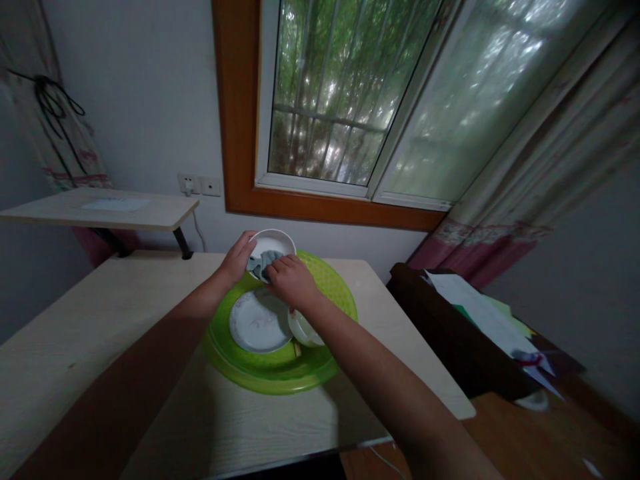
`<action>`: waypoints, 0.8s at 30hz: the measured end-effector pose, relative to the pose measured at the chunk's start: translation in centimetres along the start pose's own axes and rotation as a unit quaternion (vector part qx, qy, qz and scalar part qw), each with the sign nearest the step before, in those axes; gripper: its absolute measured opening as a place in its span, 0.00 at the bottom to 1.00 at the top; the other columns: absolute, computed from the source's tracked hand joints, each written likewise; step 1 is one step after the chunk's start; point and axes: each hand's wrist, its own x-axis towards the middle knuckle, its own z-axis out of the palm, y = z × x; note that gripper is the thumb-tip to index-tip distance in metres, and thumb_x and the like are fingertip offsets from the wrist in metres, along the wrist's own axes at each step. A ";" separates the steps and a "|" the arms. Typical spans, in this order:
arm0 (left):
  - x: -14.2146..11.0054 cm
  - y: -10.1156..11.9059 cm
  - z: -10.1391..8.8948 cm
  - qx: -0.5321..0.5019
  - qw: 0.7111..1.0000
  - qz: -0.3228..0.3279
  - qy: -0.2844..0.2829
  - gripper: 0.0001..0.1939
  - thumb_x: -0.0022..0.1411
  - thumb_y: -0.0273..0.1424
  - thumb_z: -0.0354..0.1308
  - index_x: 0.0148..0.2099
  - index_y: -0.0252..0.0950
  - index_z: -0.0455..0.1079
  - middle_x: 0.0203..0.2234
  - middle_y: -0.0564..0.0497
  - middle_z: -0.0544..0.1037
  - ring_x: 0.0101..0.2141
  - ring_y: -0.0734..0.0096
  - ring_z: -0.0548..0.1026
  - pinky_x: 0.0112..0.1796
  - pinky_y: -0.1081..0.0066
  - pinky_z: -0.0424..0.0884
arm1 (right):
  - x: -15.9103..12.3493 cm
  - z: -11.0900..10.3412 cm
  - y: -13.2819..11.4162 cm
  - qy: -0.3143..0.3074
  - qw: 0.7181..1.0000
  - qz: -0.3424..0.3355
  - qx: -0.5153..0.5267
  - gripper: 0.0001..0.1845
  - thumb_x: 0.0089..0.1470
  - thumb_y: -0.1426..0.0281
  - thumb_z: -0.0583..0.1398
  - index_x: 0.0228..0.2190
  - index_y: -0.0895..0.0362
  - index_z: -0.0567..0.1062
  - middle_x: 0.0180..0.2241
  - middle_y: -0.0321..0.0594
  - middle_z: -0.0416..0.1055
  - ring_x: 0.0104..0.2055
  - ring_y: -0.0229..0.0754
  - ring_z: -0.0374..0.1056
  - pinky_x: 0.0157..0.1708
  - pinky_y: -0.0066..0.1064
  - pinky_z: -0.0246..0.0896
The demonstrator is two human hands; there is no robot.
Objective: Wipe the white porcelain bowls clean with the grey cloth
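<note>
My left hand point(236, 260) grips the rim of a small white bowl point(278, 241), tilted over the far side of a round green basin point(273, 373). My right hand point(290, 280) is closed on a grey cloth point(261, 264) pressed inside that bowl. Inside the basin lie a white plate point(257, 323) with a faint pattern and another white bowl point(304, 331), partly hidden under my right wrist.
The basin sits on a light wooden table point(75, 340). A smaller raised tabletop point(100, 208) stands at the back left by a wall socket point(200, 185). A dark cabinet point(450, 333) with papers point(475, 303) is at the right. A window and curtain lie behind.
</note>
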 end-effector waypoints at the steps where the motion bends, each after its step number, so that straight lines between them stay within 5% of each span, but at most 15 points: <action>1: 0.0 -0.1 0.0 -0.010 1.000 0.002 0.000 0.21 0.66 0.46 0.46 0.52 0.38 0.67 0.43 0.49 0.75 0.44 0.62 0.72 0.49 0.65 0.68 | 0.0 0.2 0.1 0.004 1.000 -0.018 0.001 0.08 0.64 0.69 0.58 0.38 0.59 0.76 0.39 0.48 0.77 0.44 0.49 0.71 0.48 0.41 0.63; 6: 0.0 -0.4 0.0 -0.036 0.999 -0.012 -0.021 0.22 0.65 0.47 0.48 0.52 0.38 0.67 0.41 0.49 0.75 0.42 0.64 0.72 0.46 0.65 0.69 | -0.2 1.3 0.4 0.017 0.995 -0.089 0.035 0.09 0.64 0.70 0.58 0.44 0.61 0.75 0.45 0.50 0.76 0.49 0.49 0.70 0.54 0.42 0.62; 9: 0.2 -0.8 0.1 -0.045 0.998 -0.022 -0.026 0.22 0.64 0.48 0.49 0.50 0.38 0.67 0.40 0.49 0.75 0.41 0.65 0.72 0.46 0.66 0.70 | -0.4 1.7 0.5 0.032 0.993 -0.104 0.055 0.22 0.62 0.62 0.62 0.51 0.64 0.72 0.57 0.58 0.69 0.60 0.52 0.65 0.63 0.46 0.55; 16: 0.3 -1.1 0.6 -0.065 0.997 -0.002 -0.031 0.21 0.66 0.47 0.47 0.52 0.38 0.66 0.48 0.46 0.74 0.52 0.62 0.71 0.58 0.62 0.64 | -0.5 1.4 0.3 0.044 0.997 -0.051 0.046 0.32 0.62 0.50 0.57 0.52 0.65 0.73 0.65 0.59 0.59 0.71 0.59 0.50 0.69 0.55 0.40; 24: 0.1 -1.1 0.6 -0.077 0.996 -0.005 -0.040 0.20 0.67 0.45 0.49 0.53 0.38 0.66 0.49 0.47 0.74 0.51 0.62 0.71 0.56 0.61 0.66 | -0.3 0.4 0.3 0.058 0.997 0.032 0.028 0.39 0.59 0.56 0.62 0.63 0.67 0.62 0.67 0.58 0.57 0.68 0.60 0.51 0.71 0.53 0.34</action>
